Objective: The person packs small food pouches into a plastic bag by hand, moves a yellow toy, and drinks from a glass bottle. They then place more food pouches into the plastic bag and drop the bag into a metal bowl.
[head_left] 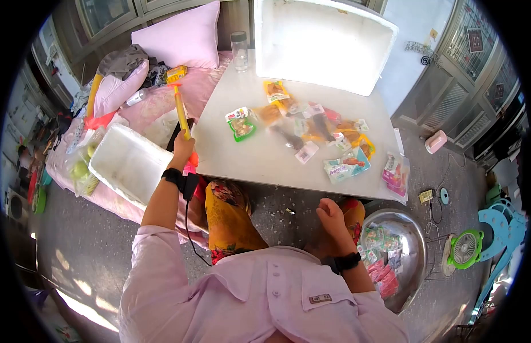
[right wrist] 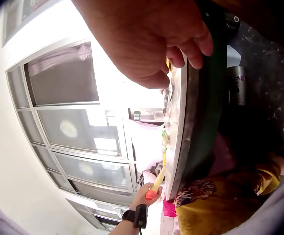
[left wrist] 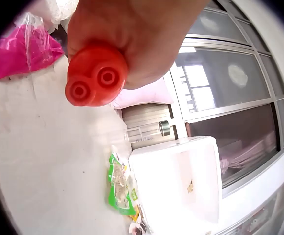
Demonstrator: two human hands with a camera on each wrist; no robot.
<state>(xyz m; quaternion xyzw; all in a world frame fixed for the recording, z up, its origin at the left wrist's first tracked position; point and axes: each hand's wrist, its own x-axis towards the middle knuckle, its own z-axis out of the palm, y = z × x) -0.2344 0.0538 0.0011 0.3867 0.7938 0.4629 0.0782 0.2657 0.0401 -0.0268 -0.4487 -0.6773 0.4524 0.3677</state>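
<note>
My left hand [head_left: 182,150] grips a yellow stick-like tool [head_left: 180,108] with red ends, held up at the left edge of the white table [head_left: 234,163]. Seen from the left wrist, the tool's red end [left wrist: 97,76] bears two round ringed marks and sticks out below the palm. Loosely curled and holding nothing, my right hand [head_left: 332,217] is just off the table's front edge. Several food packets lie on the table: a green-edged one [head_left: 240,124] at left, a light blue one [head_left: 346,166] near the front, a pink one [head_left: 396,174] at right.
A large white foam box [head_left: 328,46] and a clear bottle [head_left: 240,52] stand at the table's back. A smaller foam box [head_left: 128,166] sits on the pink bed at left. By my right side, a metal basin [head_left: 418,246] holds more packets; a green fan [head_left: 465,249] stands beyond it.
</note>
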